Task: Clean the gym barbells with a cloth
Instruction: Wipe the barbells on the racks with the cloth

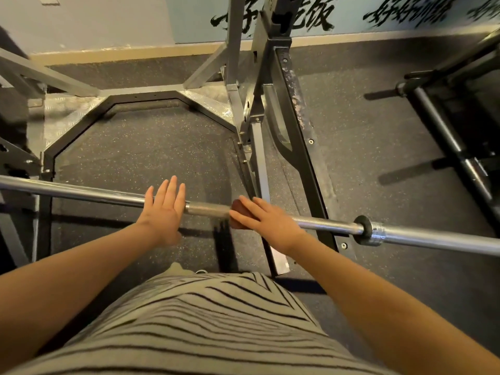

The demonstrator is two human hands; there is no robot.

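While chrome steel barbell (81,192) steadied by flat left hand (165,209), brown cloth (239,212) pressed under flat right hand (266,220); firm strokes advised.

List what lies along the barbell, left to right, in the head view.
Bare barbell shaft → left hand → knurled section → cloth under the right hand → black collar → sleeve.

a steel rack (232,63) stands on speckled rubber floor (140,147) by a lettered wall (189,17).
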